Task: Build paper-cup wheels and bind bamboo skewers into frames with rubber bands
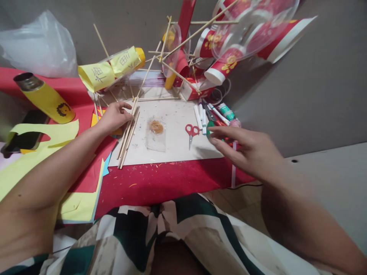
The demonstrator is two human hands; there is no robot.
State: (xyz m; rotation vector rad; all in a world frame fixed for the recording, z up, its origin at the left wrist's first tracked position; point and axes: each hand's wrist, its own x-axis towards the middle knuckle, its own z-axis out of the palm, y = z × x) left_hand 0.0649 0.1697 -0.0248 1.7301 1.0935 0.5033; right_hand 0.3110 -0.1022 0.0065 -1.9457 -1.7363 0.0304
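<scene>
Several thin wooden sticks [128, 137] lie side by side on the white board [174, 147]. My left hand [116, 116] is at their upper part, its fingers curled and closed on them; the exact grip is partly hidden. Over the right side of the board, my right hand [243, 149] is raised with thumb and fingers apart, holding nothing. Below its fingertips are small scissors [189, 134] with red handles and a green round object [210, 125]. A clear bag of rubber bands [156, 127] rests on the board between my hands.
Behind stands a stick frame [172, 49] carrying red paper cups [223, 65] and yellow paper rolls [97, 75]. Markers [219, 114] crowd the right. At left are a yellow thermos [46, 97], a dark phone [25, 133], coloured paper [86, 172] and a plastic bag [40, 46].
</scene>
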